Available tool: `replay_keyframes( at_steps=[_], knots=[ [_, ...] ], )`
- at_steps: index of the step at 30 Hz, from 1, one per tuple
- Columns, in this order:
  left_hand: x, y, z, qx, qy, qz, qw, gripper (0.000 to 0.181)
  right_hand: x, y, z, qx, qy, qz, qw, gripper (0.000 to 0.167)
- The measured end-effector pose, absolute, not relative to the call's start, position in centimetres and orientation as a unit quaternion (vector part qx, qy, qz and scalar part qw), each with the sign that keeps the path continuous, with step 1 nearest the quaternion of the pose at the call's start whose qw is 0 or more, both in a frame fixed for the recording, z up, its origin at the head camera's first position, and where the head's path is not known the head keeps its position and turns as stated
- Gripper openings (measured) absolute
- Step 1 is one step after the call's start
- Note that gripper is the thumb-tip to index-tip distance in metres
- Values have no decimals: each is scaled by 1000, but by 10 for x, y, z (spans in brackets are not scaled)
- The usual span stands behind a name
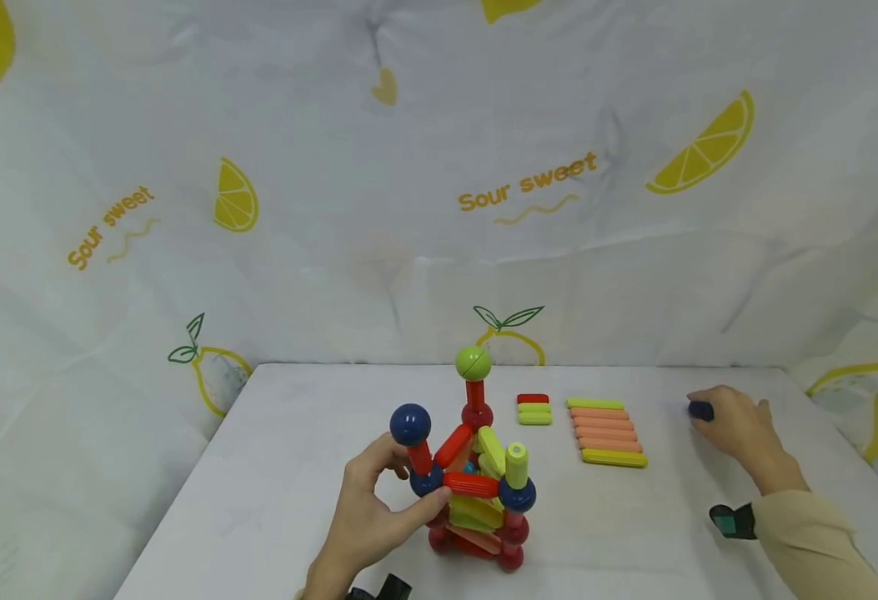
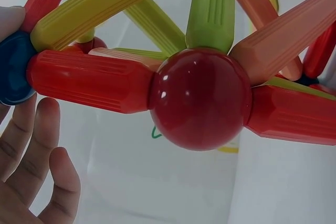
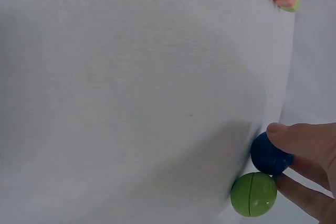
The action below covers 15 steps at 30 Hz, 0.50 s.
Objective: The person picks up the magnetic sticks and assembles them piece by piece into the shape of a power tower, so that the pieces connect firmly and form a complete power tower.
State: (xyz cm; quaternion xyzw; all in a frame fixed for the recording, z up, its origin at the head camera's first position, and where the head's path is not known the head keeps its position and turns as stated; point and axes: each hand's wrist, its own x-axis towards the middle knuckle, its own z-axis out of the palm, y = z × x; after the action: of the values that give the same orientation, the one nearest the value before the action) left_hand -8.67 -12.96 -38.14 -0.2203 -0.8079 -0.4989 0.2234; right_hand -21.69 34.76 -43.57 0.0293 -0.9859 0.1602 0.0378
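Note:
My left hand [image 1: 369, 510] grips the left corner of a magnetic stick-and-ball structure [image 1: 470, 485], thumb in front and fingers behind, by a blue ball [image 1: 425, 481]. Three posts rise from it, one topped by a green ball [image 1: 473, 363], one by a blue ball [image 1: 410, 425]; the short yellow-green one has no ball. In the left wrist view, a dark red ball [image 2: 201, 99] joins several sticks beside the hand [image 2: 39, 166]. At the far right, my right hand [image 1: 739, 427] pinches a blue ball [image 3: 269, 153]; a green ball [image 3: 253, 194] touches it.
Orange sticks [image 1: 605, 427] lie in a row between a yellow-green stick [image 1: 594, 404] and a yellow one [image 1: 614, 457], right of the structure. Nearby are a short red stick [image 1: 533, 399] and two short yellow-green sticks [image 1: 534, 413]. A printed cloth [image 1: 423, 292] hangs behind the table.

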Motion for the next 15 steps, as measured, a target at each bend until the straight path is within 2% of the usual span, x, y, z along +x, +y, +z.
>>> replay_keyframes(
  at_steps=[11, 15],
  knots=[
    [-86, -127, -382, -220, -808, -499, 222, 37, -215, 334, -447, 63, -982, 142, 109, 31],
    [-86, -129, -382, -220, -807, -501, 223, 38, -210, 304, -418, 81, -955, 213, 188, 34]
  ],
)
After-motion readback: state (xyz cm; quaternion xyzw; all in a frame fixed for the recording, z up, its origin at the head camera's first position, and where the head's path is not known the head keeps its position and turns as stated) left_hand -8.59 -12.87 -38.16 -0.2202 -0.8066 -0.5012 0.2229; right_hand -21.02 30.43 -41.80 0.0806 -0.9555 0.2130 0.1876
